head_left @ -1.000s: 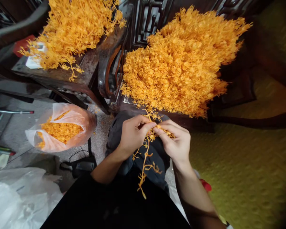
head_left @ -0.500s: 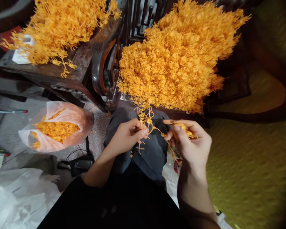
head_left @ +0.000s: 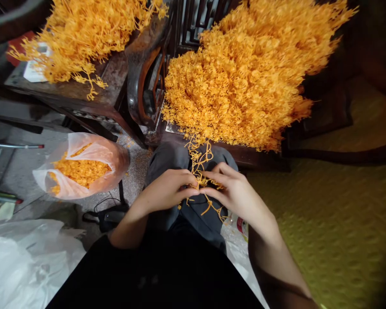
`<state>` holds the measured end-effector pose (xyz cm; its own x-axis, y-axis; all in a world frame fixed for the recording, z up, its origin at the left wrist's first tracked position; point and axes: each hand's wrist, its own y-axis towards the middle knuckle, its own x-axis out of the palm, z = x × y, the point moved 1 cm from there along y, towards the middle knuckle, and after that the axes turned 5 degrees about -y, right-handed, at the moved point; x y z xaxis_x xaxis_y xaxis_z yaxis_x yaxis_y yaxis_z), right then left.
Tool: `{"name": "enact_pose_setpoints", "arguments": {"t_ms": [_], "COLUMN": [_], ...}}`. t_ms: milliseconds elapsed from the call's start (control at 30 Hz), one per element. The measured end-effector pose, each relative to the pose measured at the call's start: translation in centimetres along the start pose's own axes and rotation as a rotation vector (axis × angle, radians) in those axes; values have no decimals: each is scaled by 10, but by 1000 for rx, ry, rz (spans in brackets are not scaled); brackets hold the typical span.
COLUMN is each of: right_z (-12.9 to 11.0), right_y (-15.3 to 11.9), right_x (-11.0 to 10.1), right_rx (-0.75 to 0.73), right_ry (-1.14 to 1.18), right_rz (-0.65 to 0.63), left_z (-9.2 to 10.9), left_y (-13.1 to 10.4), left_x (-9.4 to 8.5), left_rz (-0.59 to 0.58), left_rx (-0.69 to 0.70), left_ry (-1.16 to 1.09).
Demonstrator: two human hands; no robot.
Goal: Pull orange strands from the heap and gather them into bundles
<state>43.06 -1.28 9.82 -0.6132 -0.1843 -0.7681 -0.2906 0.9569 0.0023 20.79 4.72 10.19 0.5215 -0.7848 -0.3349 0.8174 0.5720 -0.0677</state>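
Note:
Over my lap, my left hand [head_left: 169, 189] pinches a thin orange branching sprig [head_left: 197, 161], which looks like plastic. Its stalks stick up toward the chair seat and hang below my fingers. My right hand [head_left: 241, 193] is close beside it, thumb and fingertips closing on the same sprig from the right. Orange bits show under the right fingers, partly hidden by them. Just beyond my knees, a big heap of orange sprigs [head_left: 241, 86] lies on a dark wooden chair.
A second orange heap [head_left: 93, 38] rests on a wooden side table [head_left: 112, 86] at left. On the floor stands a clear plastic bag [head_left: 117, 163] of orange pieces, near a black strapped bag [head_left: 111, 218]. White plastic sheeting [head_left: 28, 262] lies lower left; a yellow-green textured surface [head_left: 341, 223] is at right.
My right hand has moved left, from holding orange pieces apart to meeting my left hand at the sprig. My left hand keeps its pinch. The view has shifted slightly.

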Motion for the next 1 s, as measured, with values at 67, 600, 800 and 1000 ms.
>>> {"name": "enact_pose_setpoints", "arguments": {"t_ms": [67, 600, 800, 1000], "right_z": [3, 54, 65, 39], "right_y": [2, -4, -9, -4], "right_x": [8, 14, -18, -15], "right_rx": [-27, 419, 391, 357], "right_ry": [-70, 722, 644, 707], "right_rz": [-94, 985, 1010, 822], "left_z": [0, 11, 9, -10], "left_y": [0, -15, -27, -12], "left_x": [2, 2, -9, -57], "left_rz": [26, -218, -260, 270], "left_rx": [-50, -23, -5, -201], "left_ry": [7, -235, -46, 369]}}
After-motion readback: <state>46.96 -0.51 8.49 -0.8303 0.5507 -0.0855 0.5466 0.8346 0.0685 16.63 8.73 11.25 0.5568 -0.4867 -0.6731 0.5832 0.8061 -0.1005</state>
